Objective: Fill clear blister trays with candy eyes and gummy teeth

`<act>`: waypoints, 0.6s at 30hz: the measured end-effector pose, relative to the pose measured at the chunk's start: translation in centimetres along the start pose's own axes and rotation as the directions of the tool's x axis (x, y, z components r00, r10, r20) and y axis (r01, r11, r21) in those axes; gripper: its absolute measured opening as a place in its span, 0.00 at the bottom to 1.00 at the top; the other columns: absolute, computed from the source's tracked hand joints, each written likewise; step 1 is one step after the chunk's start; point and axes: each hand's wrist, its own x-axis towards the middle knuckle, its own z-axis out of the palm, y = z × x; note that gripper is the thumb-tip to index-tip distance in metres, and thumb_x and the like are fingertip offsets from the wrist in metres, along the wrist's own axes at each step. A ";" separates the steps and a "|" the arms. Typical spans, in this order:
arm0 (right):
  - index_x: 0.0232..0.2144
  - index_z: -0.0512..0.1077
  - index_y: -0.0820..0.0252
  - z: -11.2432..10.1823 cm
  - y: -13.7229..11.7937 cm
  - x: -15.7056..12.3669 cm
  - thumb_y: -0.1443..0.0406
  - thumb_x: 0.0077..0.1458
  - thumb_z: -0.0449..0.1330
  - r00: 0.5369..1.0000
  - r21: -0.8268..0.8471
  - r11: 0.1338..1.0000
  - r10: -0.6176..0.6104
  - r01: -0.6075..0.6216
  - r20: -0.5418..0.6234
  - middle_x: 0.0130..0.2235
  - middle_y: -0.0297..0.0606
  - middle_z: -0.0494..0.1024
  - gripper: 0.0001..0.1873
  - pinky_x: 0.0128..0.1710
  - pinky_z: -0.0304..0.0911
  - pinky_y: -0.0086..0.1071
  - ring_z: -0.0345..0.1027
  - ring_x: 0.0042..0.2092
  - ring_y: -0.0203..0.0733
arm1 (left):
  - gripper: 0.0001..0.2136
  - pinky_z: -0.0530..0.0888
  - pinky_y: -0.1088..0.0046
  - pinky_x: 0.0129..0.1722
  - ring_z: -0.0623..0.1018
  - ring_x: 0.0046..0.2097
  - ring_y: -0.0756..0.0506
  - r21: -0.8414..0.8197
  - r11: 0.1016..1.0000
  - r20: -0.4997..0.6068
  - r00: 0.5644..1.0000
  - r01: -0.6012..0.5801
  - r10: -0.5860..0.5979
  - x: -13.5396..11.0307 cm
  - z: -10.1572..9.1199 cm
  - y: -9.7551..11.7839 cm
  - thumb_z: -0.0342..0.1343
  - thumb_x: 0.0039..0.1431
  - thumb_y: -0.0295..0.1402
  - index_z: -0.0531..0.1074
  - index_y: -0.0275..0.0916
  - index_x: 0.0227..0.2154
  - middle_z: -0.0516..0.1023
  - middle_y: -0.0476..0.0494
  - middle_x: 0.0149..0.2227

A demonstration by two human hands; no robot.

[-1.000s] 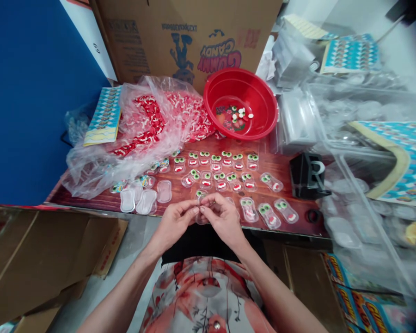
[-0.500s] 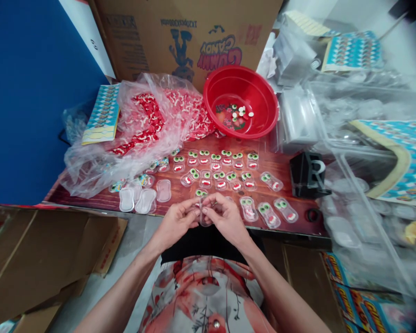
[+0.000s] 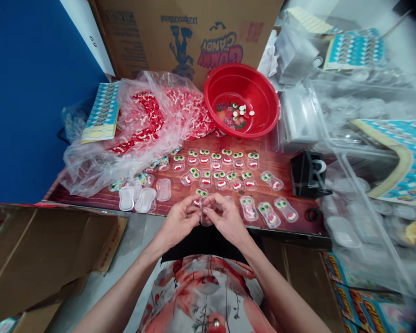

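My left hand (image 3: 179, 223) and my right hand (image 3: 226, 218) meet at the near edge of the table (image 3: 284, 162), fingers pinched together on one small clear plastic candy case (image 3: 204, 212) held between them. Just beyond my fingers lie several filled cases (image 3: 222, 173) in rows, each showing green eye candies and a red-and-white mouth candy. Three empty clear cases (image 3: 143, 199) lie to the left of my hands.
A red bowl (image 3: 242, 99) with loose candies stands at the back, next to a clear bag of red-and-white gummies (image 3: 149, 120). A cardboard candy box (image 3: 190, 37) stands behind. A black tape dispenser (image 3: 308, 175) and piles of clear plastic packaging (image 3: 353, 162) fill the right.
Both hands stay together at the table edge, working the clear case with small finger movements. Nothing else on the table has moved.
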 end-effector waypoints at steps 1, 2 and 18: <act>0.34 0.69 0.57 0.0 0.1 0.0 0.64 0.53 0.60 1.000 -0.003 1.000 -0.001 0.001 0.000 0.28 0.30 0.70 0.05 0.29 0.67 0.29 0.68 0.28 0.34 | 0.23 0.72 0.80 0.31 0.77 0.30 0.53 -0.006 1.000 -0.004 1.000 -0.001 0.001 0.0 0.1 -0.1 0.61 0.49 0.32 0.70 0.35 0.50 0.79 0.50 0.29; 0.35 0.69 0.57 0.0 0.3 0.0 0.65 0.53 0.60 1.000 -0.004 1.000 -0.001 0.001 0.003 0.29 0.30 0.70 0.05 0.29 0.67 0.29 0.68 0.29 0.34 | 0.23 0.72 0.79 0.32 0.77 0.30 0.52 -0.012 1.000 -0.005 1.000 0.001 -0.001 0.1 0.1 -0.1 0.61 0.49 0.32 0.70 0.35 0.50 0.80 0.50 0.30; 0.35 0.69 0.57 -0.3 0.2 -0.1 0.63 0.55 0.61 0.999 -0.071 0.997 -0.016 0.018 0.028 0.30 0.31 0.73 0.06 0.32 0.68 0.30 0.68 0.31 0.36 | 0.29 0.73 0.79 0.32 0.79 0.30 0.52 0.122 0.988 -0.107 0.989 -0.089 0.102 -0.1 0.6 -1.1 0.58 0.51 0.28 0.64 0.36 0.59 0.81 0.48 0.31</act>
